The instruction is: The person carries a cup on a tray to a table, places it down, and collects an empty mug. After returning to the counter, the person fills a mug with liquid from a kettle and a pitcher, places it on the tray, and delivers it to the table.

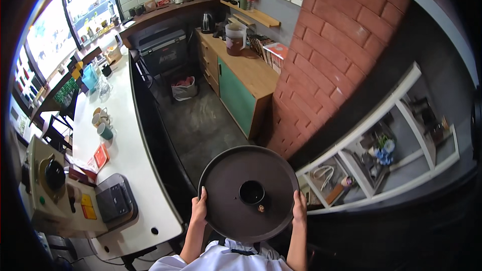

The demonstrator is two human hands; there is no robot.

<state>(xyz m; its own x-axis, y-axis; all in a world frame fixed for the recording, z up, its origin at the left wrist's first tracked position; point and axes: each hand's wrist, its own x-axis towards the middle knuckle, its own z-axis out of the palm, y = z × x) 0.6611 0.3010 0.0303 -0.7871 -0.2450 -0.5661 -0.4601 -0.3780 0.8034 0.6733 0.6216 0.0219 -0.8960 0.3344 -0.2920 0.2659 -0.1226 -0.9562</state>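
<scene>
Between my hands is a round dark brown serving tray point(226, 180), held level in front of my body. My left hand point(199, 207) grips its left rim with the thumb on top. On the opposite rim my right hand point(299, 207) holds on the same way. A small black cup point(252, 192) stands near the tray's middle, and its inside looks dark. Just below the cup lies a small tan and brown item point(261, 208), too small to name. The fingers under the tray are hidden.
A long white table point(126, 120) runs along my left, bearing mugs point(104, 131), a blue container point(89, 77) and a beige machine point(56, 195). Ahead, a wooden cabinet point(237, 94) carries a pitcher point(235, 39). White-framed shelving point(357, 173) and a red brick pillar point(320, 56) stand right.
</scene>
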